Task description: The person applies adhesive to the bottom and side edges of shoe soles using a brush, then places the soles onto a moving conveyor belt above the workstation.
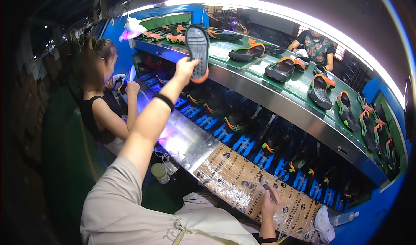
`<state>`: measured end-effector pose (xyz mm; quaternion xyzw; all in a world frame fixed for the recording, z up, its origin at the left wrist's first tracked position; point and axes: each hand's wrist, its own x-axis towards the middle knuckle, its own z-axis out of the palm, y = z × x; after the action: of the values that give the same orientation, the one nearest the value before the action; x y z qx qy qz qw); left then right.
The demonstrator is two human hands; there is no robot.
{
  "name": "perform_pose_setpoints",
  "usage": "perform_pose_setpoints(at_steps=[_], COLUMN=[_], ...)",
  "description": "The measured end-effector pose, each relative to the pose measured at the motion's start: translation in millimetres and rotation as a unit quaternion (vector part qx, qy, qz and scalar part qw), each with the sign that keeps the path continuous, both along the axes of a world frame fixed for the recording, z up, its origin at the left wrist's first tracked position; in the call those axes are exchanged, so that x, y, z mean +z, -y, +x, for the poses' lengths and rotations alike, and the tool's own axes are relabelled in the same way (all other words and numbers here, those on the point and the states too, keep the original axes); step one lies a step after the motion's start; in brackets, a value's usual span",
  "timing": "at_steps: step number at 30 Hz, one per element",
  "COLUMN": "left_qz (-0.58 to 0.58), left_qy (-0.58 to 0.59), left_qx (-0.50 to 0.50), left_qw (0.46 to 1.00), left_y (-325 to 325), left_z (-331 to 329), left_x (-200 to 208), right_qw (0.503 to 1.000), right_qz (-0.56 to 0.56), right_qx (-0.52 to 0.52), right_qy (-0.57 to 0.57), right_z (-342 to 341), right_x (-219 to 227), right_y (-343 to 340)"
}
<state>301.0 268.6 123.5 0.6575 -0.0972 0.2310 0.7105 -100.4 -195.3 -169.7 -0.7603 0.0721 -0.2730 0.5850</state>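
Raised far out in front, my left hand (184, 71) grips a shoe sole (197, 43) by its heel end. The sole is upright, grey and ridged, with a dark rim and an orange heel; it overlaps the edge of the upper belt in view. Low at the right, my right hand (268, 204) is closed around a slim dark-handled tool (271, 194) with a paler tip. Its exact kind is too small to make out. Beneath that hand lies a cardboard-covered work ledge (232, 167) with a shiny surface.
Black and orange shoes (281, 68) stand along the green upper belt (258, 69). Below, more shoe parts sit on blue racks (242, 145). A co-worker (102, 110) works at my left, another person (316, 50) across the belt. A white cap-like item (323, 224) and clear bottle (345, 218) lie at right.
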Motion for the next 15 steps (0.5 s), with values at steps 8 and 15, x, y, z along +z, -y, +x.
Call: perform_pose_setpoints(at_steps=[8,15], left_qz=[-0.178,-0.403], left_qy=[-0.202,-0.252], left_qx=[-0.284,-0.459], left_qw=[0.92,0.751], left_y=[90.3,169.8], left_z=[-169.2,-279.8], left_x=[-153.7,-237.9], right_qw=[0.98,0.964], right_qz=[0.198,0.251], right_qx=[0.0,0.091], right_qy=[-0.004,0.01], right_z=[2.5,12.4], right_x=[31.0,62.0], right_y=[8.1,-22.3])
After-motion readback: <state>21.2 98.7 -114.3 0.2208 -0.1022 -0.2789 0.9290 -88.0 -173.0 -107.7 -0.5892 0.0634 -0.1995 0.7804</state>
